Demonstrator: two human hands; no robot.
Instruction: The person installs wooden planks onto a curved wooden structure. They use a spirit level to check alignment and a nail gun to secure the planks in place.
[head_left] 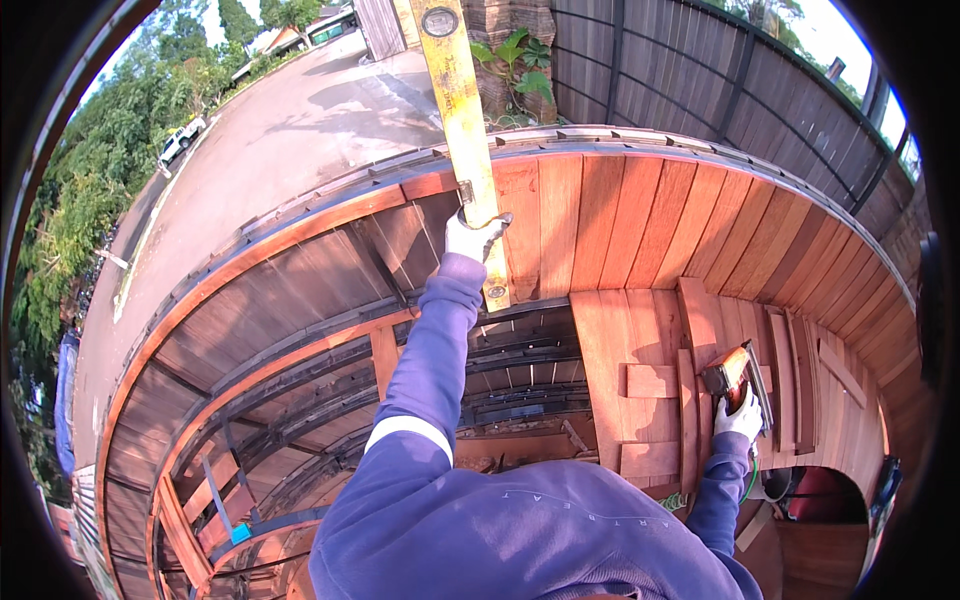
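Note:
My gloved left hand [474, 237] is wrapped round a long yellow spirit level [460, 110]. The level stretches away from me across the rim of a curved wooden wall, its near end over the inner planks [560, 225]. To the right, my gloved right hand [741, 415] grips the handle of an orange and black nail gun [728, 370], held among loose boards [690, 440] on the planked surface. A green air hose [751, 478] runs down beside my right wrist. The gun's nose is hard to make out.
Left of the planking, an open dark frame [520, 350] shows gaps between its curved ribs. A small blue thing [240, 533] sits on the frame at lower left. Short boards [840, 375] lie at right, above a rounded opening [825, 500]. A tall slatted fence [690, 70] stands beyond.

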